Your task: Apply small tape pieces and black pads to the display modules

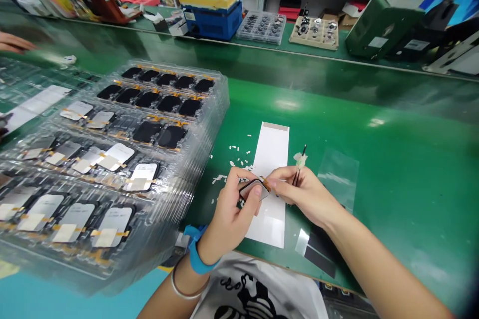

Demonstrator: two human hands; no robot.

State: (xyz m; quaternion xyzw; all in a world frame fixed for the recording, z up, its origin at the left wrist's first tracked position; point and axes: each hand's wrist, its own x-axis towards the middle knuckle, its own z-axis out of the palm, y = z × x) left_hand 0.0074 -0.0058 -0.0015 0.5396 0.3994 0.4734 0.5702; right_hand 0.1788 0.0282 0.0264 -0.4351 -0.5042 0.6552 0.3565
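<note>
Head view: your left fingers (249, 208) are pinching small panel (247, 189) over white strip (272, 152); your right fingers (286, 189) are holding tape-wrapped tool (300, 159).

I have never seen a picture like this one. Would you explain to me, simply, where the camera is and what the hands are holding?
There is no machine here, only a person's two bare hands. The single camera is worn on the head, looking forward and down. The left hand holds a small flat part. The right hand has its fingertips at that part's edge and also grips a slim dark tool. Beneath them, a white strip lies on the green work surface, with tiny white pieces scattered nearby. At the left, stacked clear trays carry similar flat parts. Farther left, you see another person's hand.
</note>
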